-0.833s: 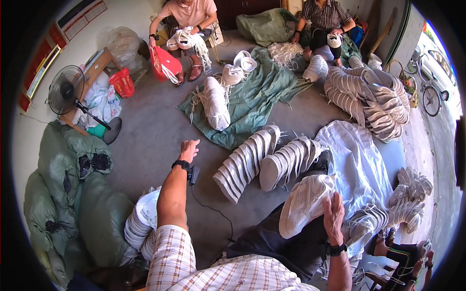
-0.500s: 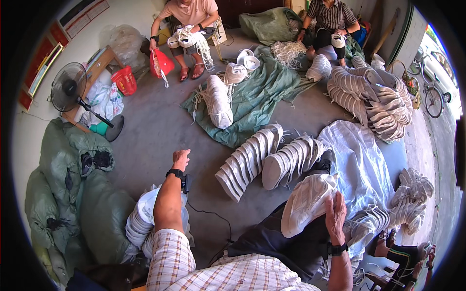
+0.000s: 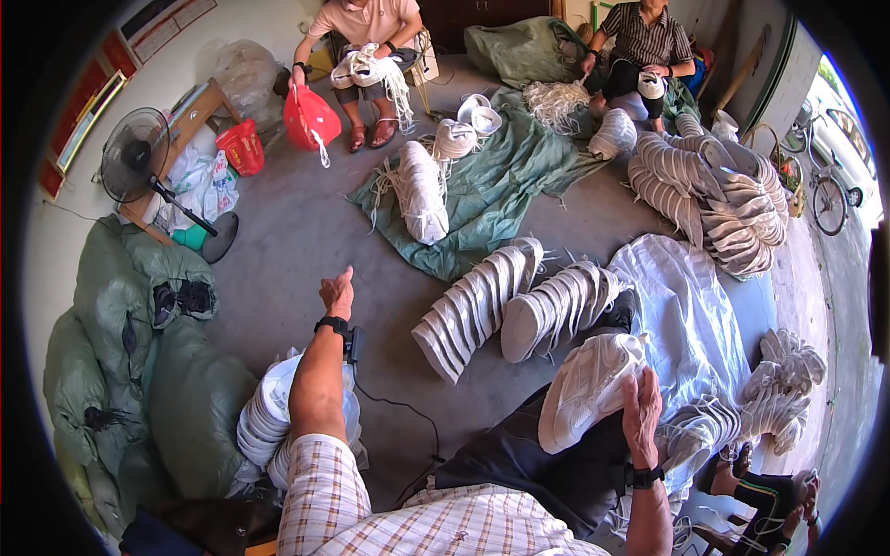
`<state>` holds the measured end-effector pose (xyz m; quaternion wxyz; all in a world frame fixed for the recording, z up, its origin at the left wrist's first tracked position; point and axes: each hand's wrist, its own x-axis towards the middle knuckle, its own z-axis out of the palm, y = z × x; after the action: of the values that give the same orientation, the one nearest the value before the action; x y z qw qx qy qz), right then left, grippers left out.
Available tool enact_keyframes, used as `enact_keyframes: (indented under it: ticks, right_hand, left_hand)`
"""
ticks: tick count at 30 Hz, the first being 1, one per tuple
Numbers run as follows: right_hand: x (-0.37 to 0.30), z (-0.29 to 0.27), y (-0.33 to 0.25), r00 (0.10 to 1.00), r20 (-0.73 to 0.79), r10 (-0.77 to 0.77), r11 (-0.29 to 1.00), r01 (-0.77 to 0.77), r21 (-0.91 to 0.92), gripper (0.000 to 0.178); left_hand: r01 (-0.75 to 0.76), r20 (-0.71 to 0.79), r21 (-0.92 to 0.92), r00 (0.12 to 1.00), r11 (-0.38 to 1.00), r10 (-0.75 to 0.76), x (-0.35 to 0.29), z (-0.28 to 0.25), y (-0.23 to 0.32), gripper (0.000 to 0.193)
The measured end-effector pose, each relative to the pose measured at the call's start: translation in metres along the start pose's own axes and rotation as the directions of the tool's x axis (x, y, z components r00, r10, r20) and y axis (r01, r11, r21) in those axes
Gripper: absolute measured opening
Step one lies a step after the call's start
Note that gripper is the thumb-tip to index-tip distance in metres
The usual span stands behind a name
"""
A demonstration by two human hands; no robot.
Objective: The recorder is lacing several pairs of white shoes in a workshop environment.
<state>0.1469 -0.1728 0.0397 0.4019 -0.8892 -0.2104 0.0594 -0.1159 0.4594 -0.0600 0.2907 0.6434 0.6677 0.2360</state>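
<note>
My left hand (image 3: 337, 295) is stretched out over the grey floor with its fingers extended, and nothing shows in it. A white shoe upper (image 3: 591, 389) rests on my dark-trousered lap. My right hand (image 3: 642, 417) holds it along its right side; some fingers are hidden behind it. Just beyond my lap lie two rows of nested white shoe uppers, one on the left (image 3: 477, 310) and one on the right (image 3: 561, 310). Beside my left forearm stands another white stack (image 3: 269, 417), partly covered by the arm.
Green stuffed sacks (image 3: 199, 408) crowd the left, below a standing fan (image 3: 137, 157). A black cable (image 3: 408, 408) runs along the floor. Ahead, a green sheet (image 3: 501, 195) bears more uppers. Two people sit at the back, one with a red bag (image 3: 311, 119). A large pile (image 3: 714, 195) stands right.
My left hand has turned and its fingers now point more upward and away. The person at the back left has raised and spread the red bag. My right hand stays on the shoe upper.
</note>
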Motion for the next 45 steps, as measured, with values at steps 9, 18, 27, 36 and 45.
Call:
enact_keyframes:
  ticks: [9,18,27,36,45]
  right_hand:
    - [-0.006,-0.006,0.013,0.998,-0.069,0.002,0.996,-0.008,-0.087,0.052]
    - [-0.004,-0.012,0.004,0.998,-0.049,0.038,0.998,-0.041,-0.05,0.053]
    - [-0.002,-0.018,0.012,0.994,-0.034,0.103,0.993,-0.105,-0.052,0.056]
    - [0.002,-0.006,-0.008,0.998,-0.03,0.049,0.998,-0.05,-0.038,0.051]
    - [-0.005,-0.013,0.006,0.994,-0.051,0.095,0.994,-0.098,-0.049,0.047]
  left_hand:
    - [-0.444,-0.14,0.441,0.824,0.78,0.549,-0.039,-0.032,0.139,0.111]
    - [-0.42,0.391,0.491,0.889,0.763,0.238,-0.092,0.08,-0.014,0.122]
    - [-0.487,0.036,0.639,0.792,0.596,0.609,-0.151,0.084,-0.02,0.081]
    - [0.373,0.338,-0.142,0.889,0.917,-0.309,-0.085,0.049,-0.099,0.035]
    - [-0.063,0.286,-0.359,0.942,0.931,0.174,-0.057,0.029,0.105,0.023]
